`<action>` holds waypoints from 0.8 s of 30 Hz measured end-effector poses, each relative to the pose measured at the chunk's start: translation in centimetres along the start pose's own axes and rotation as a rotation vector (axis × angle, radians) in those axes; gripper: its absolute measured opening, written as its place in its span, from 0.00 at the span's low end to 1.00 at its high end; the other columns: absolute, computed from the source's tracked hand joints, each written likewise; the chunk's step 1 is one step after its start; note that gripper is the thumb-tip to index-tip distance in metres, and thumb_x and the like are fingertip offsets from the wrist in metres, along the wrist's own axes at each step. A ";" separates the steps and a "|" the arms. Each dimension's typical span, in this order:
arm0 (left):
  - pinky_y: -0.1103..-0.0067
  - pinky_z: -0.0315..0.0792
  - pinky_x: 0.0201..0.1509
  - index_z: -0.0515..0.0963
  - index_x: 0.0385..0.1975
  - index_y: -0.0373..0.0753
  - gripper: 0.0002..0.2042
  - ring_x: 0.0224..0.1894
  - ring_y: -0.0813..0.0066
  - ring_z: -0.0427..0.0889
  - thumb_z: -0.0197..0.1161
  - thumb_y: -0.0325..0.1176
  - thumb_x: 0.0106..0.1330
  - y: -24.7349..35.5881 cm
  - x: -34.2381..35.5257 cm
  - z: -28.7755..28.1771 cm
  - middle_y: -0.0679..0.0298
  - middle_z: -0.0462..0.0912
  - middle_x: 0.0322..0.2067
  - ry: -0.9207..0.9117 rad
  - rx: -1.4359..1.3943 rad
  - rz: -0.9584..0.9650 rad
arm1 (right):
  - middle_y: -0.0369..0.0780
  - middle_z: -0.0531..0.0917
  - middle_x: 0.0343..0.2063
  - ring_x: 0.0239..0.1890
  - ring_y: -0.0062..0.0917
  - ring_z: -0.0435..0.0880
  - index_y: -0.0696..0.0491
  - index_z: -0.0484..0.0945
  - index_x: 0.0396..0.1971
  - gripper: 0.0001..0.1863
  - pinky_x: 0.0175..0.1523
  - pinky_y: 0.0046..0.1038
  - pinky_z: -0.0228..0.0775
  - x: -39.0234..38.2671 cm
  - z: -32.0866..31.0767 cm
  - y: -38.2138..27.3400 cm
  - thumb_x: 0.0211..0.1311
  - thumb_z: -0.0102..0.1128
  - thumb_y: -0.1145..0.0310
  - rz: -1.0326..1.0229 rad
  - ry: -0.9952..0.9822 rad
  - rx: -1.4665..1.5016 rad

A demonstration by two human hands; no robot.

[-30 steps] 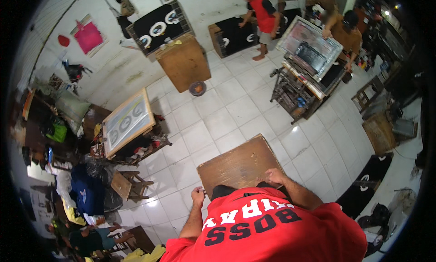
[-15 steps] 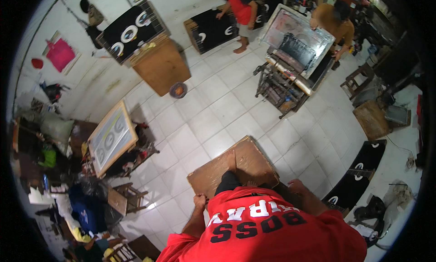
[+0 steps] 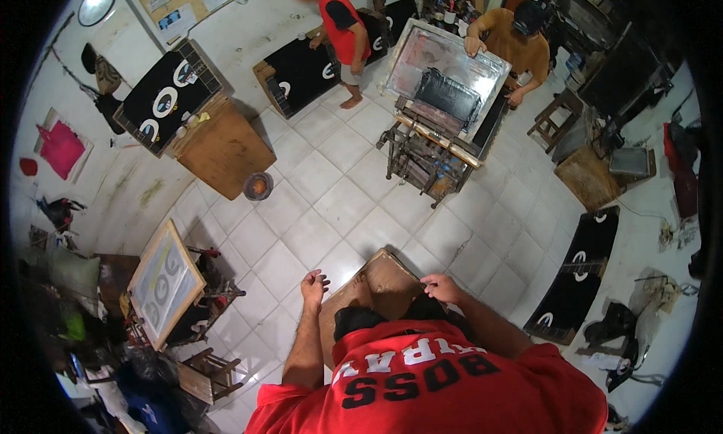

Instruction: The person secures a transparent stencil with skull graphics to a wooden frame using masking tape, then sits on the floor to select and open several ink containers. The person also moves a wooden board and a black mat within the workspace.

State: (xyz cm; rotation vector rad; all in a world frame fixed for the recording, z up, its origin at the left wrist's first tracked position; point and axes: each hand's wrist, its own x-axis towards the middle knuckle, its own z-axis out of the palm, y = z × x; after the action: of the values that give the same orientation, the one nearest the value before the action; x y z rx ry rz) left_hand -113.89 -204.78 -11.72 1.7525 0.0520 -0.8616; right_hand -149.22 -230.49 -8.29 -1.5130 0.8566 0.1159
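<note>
Above the left edge of a brown wooden board (image 3: 393, 280), my left hand (image 3: 314, 289) is raised with its fingers apart and nothing in them. On the other side, my right hand (image 3: 443, 289) hangs over the board's right edge. Its fingers are loosely bent and no held thing shows. One bare foot (image 3: 361, 289) of mine rests on the board, and my dark-clad knees are bent over it. My red shirt hides the board's near part.
A framed printing screen (image 3: 166, 285) leans over a stand at left, near a wooden stool (image 3: 209, 377). Far right, one person holds a large frame (image 3: 444, 76) on a metal stand; another stands by black printed panels (image 3: 297, 76). A bowl (image 3: 257, 185) sits on white tiles. More panels (image 3: 576, 276) lie right.
Both my hands have moved, the left up and away from the board's edge, the right forward and left. My view has shifted, and the person in red has turned toward the panels.
</note>
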 end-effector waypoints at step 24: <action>0.69 0.79 0.31 0.75 0.45 0.35 0.09 0.31 0.63 0.86 0.51 0.31 0.74 -24.7 -30.2 -5.4 0.55 0.84 0.35 0.334 -0.218 -0.471 | 0.42 0.88 0.32 0.30 0.31 0.86 0.51 0.82 0.52 0.21 0.33 0.33 0.80 0.0 -4.7 11.6 0.56 0.57 0.72 0.243 -0.117 -0.459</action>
State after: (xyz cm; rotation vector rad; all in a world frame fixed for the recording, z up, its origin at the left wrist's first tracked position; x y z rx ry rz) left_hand -144.11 -179.65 -14.13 1.6823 0.7766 -0.8455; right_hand -157.71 -233.45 -16.99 -1.7979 0.9586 0.6084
